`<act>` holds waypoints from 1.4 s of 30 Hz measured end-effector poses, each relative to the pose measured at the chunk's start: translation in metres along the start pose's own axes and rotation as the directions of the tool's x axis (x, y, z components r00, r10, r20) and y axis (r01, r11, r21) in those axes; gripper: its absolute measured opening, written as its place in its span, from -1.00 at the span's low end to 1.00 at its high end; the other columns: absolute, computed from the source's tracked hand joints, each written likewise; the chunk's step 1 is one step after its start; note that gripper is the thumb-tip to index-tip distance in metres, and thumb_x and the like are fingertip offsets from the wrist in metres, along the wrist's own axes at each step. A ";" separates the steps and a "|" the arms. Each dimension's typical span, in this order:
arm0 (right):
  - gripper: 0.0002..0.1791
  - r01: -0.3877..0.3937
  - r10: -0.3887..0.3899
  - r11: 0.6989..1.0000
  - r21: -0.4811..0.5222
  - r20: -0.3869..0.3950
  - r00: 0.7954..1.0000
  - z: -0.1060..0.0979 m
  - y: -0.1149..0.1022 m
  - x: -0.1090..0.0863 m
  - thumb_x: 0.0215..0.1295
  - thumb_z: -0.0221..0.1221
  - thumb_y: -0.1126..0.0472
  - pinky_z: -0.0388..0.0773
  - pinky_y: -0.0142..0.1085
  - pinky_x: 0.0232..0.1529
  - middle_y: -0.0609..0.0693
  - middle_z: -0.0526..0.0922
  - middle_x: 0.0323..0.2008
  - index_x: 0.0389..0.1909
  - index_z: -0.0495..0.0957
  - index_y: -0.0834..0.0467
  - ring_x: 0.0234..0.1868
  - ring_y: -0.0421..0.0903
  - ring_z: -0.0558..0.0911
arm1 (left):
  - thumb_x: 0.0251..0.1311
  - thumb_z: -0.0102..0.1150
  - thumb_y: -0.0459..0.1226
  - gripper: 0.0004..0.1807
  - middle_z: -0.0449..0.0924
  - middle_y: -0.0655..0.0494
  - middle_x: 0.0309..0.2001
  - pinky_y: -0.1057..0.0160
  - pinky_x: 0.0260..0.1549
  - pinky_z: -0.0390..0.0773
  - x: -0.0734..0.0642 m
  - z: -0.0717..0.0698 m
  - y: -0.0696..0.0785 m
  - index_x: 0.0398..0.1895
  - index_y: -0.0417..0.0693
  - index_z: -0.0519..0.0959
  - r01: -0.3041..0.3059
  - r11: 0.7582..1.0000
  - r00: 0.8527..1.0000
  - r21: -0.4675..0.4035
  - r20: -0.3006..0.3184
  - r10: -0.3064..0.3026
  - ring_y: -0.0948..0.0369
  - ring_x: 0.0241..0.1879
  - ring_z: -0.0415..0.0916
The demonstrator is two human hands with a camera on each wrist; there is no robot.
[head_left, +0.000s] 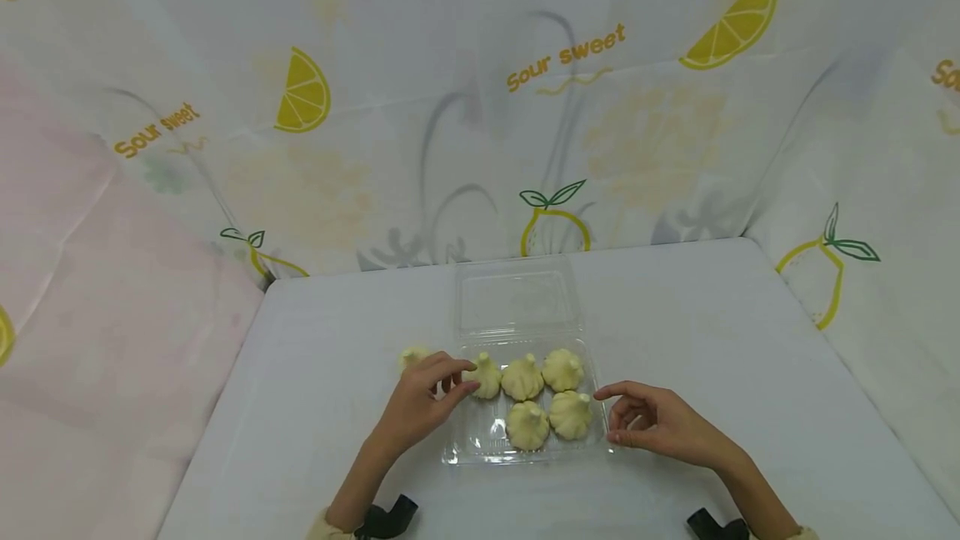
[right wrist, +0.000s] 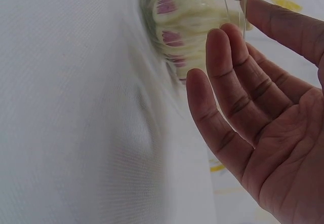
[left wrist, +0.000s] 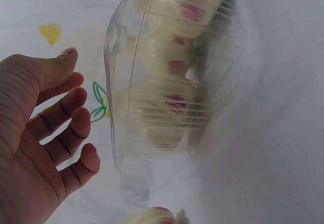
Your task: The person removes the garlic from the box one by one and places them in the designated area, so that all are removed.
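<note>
A clear plastic clamshell box [head_left: 480,432] stands on the table with its lid [head_left: 517,298] folded back. Inside sit several pale garlic bulbs [head_left: 527,426], with purplish patches visible through the wall in both wrist views. My left hand [head_left: 426,394] hovers over the box's left side, thumb and fingertips beside the back-left garlic bulb [head_left: 486,375]. Seen from the left wrist, that hand holds nothing and its fingers are loosely bent. At the box's right edge, my right hand [head_left: 660,423] has fingertips at the rim; its fingers are relaxed, not wrapped round it.
One more garlic bulb [head_left: 412,356] lies on the white table [head_left: 337,332] outside the box, partly hidden behind my left hand. A lemon-patterned curtain [head_left: 420,148] hangs behind the table and along its sides.
</note>
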State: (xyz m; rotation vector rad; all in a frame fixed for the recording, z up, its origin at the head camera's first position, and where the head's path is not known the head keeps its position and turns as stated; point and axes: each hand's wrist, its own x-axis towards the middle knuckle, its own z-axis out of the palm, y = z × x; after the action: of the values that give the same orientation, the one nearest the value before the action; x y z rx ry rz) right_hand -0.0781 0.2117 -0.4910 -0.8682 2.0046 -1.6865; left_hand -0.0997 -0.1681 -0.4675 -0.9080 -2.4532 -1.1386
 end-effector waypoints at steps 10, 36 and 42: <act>-0.48 0.014 -0.014 1.000 -0.003 0.002 1.000 0.000 0.000 0.000 0.29 0.27 0.38 0.65 -0.17 -0.32 0.20 0.65 -0.28 0.25 0.39 0.29 -0.28 0.05 0.69 | 0.11 0.44 -0.30 -0.78 0.48 0.33 -0.41 0.36 -0.52 0.49 0.007 0.017 0.011 -0.16 -0.10 0.69 -0.045 0.998 0.997 -0.038 0.067 0.048 0.33 -0.45 0.42; -0.49 -0.012 0.012 1.000 -0.010 -0.010 1.000 0.001 -0.002 0.000 0.28 0.27 0.39 0.65 -0.19 -0.29 0.22 0.64 -0.29 0.24 0.40 0.30 -0.28 0.02 0.70 | 0.20 0.35 -0.08 -0.73 0.48 0.38 -0.41 0.55 -0.43 0.42 0.008 0.043 0.029 -0.11 0.02 0.71 0.012 1.000 0.967 -0.005 0.256 -0.010 0.46 -0.43 0.40; -0.49 -0.008 0.008 1.000 -0.004 -0.009 1.000 0.001 -0.002 0.000 0.28 0.27 0.40 0.65 -0.18 -0.29 0.22 0.64 -0.29 0.24 0.40 0.31 -0.28 0.05 0.70 | 0.22 0.34 -0.07 -0.73 0.48 0.38 -0.42 0.56 -0.44 0.39 0.010 0.046 0.032 -0.10 0.02 0.71 0.012 1.000 0.961 0.016 0.276 -0.016 0.46 -0.43 0.39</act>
State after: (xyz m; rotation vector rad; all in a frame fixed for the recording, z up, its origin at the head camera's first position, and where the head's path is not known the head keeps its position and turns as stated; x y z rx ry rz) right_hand -0.0771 0.2107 -0.4891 -0.8537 2.0152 -1.6858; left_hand -0.0866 -0.1131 -0.4735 -1.1146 -2.6858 -1.0598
